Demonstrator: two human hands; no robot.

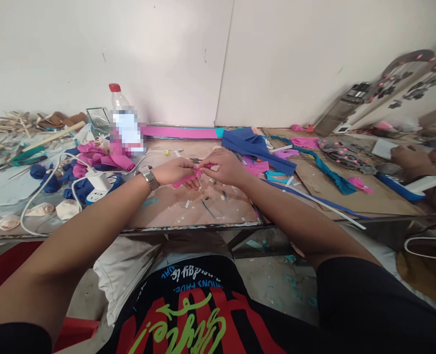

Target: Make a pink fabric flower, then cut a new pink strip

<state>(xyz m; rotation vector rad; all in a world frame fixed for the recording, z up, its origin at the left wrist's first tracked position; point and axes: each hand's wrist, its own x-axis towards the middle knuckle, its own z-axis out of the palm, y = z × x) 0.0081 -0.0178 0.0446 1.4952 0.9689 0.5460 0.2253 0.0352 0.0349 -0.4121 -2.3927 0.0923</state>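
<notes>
Both of my hands meet over the middle of the table, working on a pink fabric strip (183,180). My left hand (177,171), below a wrist watch (149,178), has its fingers closed on the strip, and one end hangs past the fingers. My right hand (223,166) pinches the same strip from the other side, its fingertips almost touching the left ones. The part of the strip between the fingers is bunched and partly hidden. Small scraps lie on the table (177,211) under my hands.
Pink and blue fabric rolls (92,157), a white cable and a power strip (100,189) lie left. A bottle (118,96) stands behind them. Blue cloth pieces (245,142) and a teal strip (324,169) lie right. Another person's hand (405,157) is at far right.
</notes>
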